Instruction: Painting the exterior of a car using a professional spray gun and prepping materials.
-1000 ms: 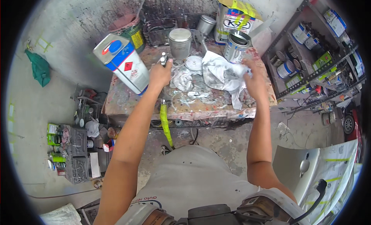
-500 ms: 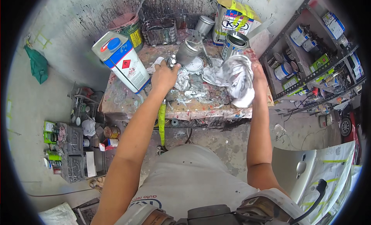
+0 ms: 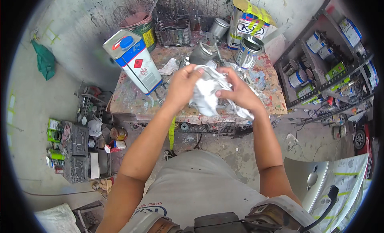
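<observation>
A crumpled white rag with grey stains (image 3: 207, 95) is held up over the paint-spattered workbench (image 3: 132, 101). My left hand (image 3: 182, 85) pinches its upper left edge. My right hand (image 3: 241, 93) grips its right side, thumb across the front, with a strip of cloth hanging below. Just behind the rag stands a silver metal cup (image 3: 201, 55), partly covered. Small silver knobs (image 3: 187, 60) show beside it; the rest of that tool is hidden behind my left hand and the cloth. Another crumpled cloth (image 3: 169, 67) lies to the left on the bench.
A tall rectangular can with a blue cap (image 3: 140, 69) stands at the bench's left. An open round tin (image 3: 249, 56) is at the right. Behind are a stained bucket (image 3: 146, 33), a dark basket (image 3: 173, 33) and another silver cup (image 3: 219, 28). Metal shelves (image 3: 316, 79) hold several tins.
My left hand has left the knobbed tool by the silver cup and taken hold of the rag. My right hand has brought the rag leftward from the right side of the bench.
</observation>
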`<state>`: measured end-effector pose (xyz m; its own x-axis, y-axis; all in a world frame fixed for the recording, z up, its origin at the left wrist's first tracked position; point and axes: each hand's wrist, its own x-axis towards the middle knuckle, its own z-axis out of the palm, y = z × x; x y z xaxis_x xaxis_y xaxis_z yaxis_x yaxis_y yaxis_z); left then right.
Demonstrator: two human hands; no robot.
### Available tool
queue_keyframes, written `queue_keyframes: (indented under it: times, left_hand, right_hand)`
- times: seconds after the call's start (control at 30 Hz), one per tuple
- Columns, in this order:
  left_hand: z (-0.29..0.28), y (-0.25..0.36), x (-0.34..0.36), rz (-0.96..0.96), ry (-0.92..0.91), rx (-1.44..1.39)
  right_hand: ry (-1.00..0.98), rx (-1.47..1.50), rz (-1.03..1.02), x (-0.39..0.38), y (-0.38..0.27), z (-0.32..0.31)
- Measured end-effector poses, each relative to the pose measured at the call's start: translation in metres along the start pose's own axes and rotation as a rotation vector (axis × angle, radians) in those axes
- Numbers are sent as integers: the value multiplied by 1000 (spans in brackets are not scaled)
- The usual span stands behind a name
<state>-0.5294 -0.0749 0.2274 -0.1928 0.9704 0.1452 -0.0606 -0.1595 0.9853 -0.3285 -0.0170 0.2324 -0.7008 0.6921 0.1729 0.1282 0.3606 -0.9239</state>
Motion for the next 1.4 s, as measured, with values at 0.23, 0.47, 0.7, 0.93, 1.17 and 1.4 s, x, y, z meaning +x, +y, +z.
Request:
queue_keyframes:
  times: [0.23,0.47,0.7,0.93,1.17,1.4]
  left_hand:
    - [-28,53,-8,-24,-345,416]
    - [-77,108,-5,-174,-349,402]
    - [-80,110,-13,-61,-209,492]
    - [-108,120,-37,-154,-111,524]
    - [-41,76,-86,205,186,871]
    - [-86,71,-91,363,361,394]
  right_hand:
    - [-137,-147,-194,5,-14,-7]
    - [-444,20,110,16,-22,-11]
    - [-120,294,-233,22,-27,29]
    - [-525,-19,-248,27,-6,57]
    - [-248,1425,409,31,-25,113]
    - [-7,1441,273,70,-41,116]
